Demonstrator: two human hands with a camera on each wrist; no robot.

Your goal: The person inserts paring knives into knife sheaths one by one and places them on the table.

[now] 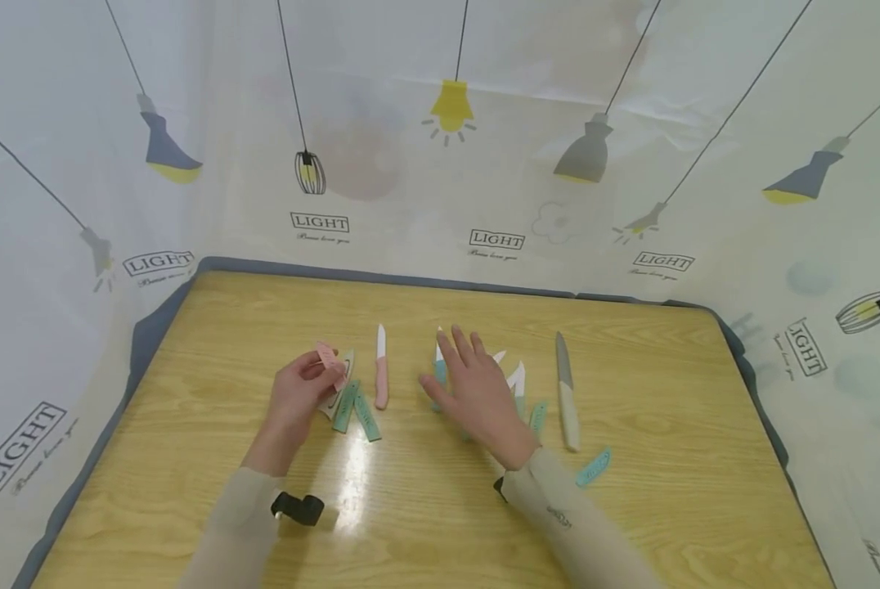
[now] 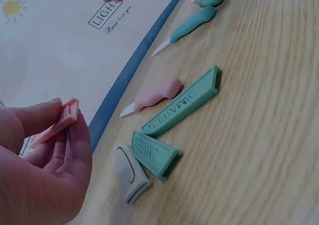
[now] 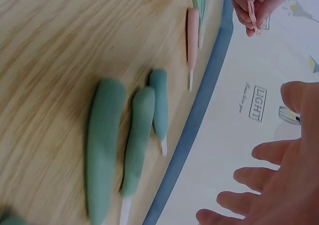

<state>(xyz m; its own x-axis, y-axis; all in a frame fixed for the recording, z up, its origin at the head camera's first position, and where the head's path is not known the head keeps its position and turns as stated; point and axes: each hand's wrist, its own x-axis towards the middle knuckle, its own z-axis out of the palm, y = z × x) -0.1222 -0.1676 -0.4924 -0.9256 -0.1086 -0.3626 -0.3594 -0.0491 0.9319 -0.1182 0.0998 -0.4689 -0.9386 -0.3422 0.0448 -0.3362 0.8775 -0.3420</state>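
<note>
My left hand [image 1: 293, 401] pinches a pink knife sheath [image 2: 66, 119] between thumb and fingers, raised over the table's left part. Below it lie a beige sheath [image 2: 130, 177] and two green sheaths [image 2: 182, 101], marked with raised lettering. A pink-handled knife [image 1: 381, 380] with a white blade lies just right of them, blade pointing away from me. Fingers spread, my right hand [image 1: 479, 393] hovers over several knives and holds nothing. Beneath it are a blue-handled knife [image 3: 159, 100] and two green-handled knives [image 3: 105, 145], partly hidden by the hand in the head view.
Further right lies a larger knife [image 1: 568, 409] with a grey blade and cream handle. A green sheath [image 1: 538, 417] and a blue sheath [image 1: 594, 467] lie near it. The wooden table [image 1: 668, 523] meets a lamp-printed curtain [image 1: 403, 180] at its back and sides.
</note>
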